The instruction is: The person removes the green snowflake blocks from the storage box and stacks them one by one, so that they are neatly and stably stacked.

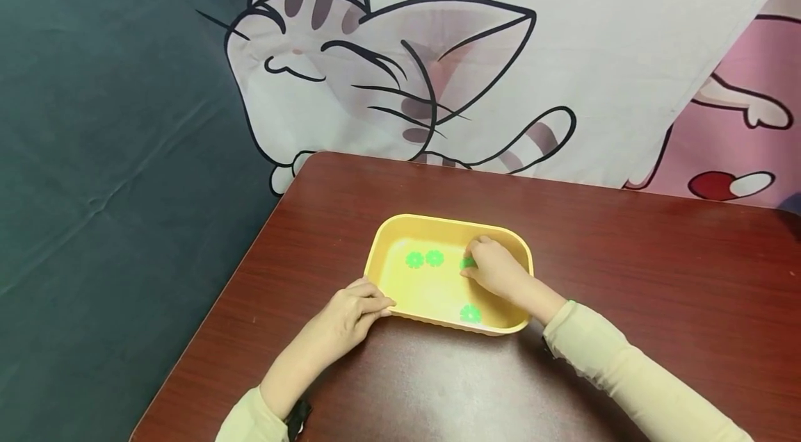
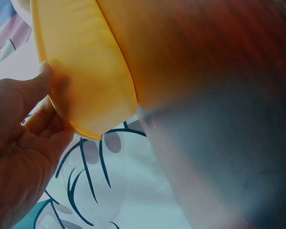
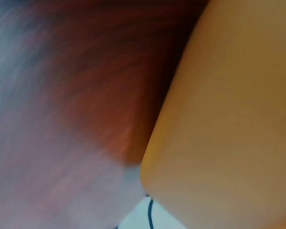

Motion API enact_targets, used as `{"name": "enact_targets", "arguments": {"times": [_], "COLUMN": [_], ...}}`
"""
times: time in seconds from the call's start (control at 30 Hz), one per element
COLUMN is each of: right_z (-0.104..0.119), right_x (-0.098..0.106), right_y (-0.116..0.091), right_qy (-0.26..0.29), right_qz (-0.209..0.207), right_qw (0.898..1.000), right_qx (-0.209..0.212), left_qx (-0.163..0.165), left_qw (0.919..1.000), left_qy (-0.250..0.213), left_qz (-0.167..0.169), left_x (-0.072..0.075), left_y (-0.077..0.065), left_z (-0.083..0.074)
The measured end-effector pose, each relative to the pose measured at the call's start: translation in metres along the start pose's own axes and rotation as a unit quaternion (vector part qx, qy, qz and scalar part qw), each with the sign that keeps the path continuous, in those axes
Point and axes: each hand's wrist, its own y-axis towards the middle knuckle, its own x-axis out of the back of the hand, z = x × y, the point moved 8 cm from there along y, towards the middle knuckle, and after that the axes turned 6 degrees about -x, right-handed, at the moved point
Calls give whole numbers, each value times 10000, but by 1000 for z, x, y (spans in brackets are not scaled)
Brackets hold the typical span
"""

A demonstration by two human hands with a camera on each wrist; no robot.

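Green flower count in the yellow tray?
4: one flower left of centre, a second flower just right of it, a third flower at the right hand, a fourth flower at front right. The hand may hide more.

Fairly bright, even light fills the yellow tray (image 1: 453,233) in the head view, leaving its rim crisp. A pale, soft-edged glare whitens the wood-grain tabletop (image 1: 463,386) in front of the tray, and shadow darkens the wood right of it, under the right sleeve (image 1: 626,365). The left wrist view is dimmer: the left hand (image 2: 24,157) at the tray looks underexposed, and bluish haze blurs the tabletop beside it. Heavy blur smears the right wrist view, with deep shadow along the tray's wall.
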Motion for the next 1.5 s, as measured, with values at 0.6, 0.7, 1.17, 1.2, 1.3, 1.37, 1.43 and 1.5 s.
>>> {"name": "enact_targets", "arguments": {"times": [0.6,0.7,1.17,1.2,1.3,1.37,1.43,1.5], "right_z": [1,3,13,13,15,17,18,19], "right_x": [0,2,8,8,12,18,25,33], "right_y": [2,1,-3,-4,-6,-10,-14,-19], "right_qy": [-137,-202,-358,-321,-155,-34,125,275], "right_qz": [-20,-173,-96,-119,-259,-392,-522,-616], "right_qw": [9996,9984,9888,9880,9852,9832,9807,9788], "right_qx": [264,497,1445,1507,1688,1783,1879,1933], "left_qx": [-98,-89,-59,-54,-64,-62,-67,-62], "left_qw": [9998,9998,9999,9999,9999,9999,9999,9999], "left_qy": [-17,-33,-21,-30,-34,-32,-26,-29], "left_qz": [-150,-150,-94,-98,-123,-111,-107,-101], "left_x": [0,0,-1,-1,-1,-1,-1,-1], "left_y": [0,-1,0,0,1,1,0,0], "left_z": [1,1,2,2,1,2,2,2]}}
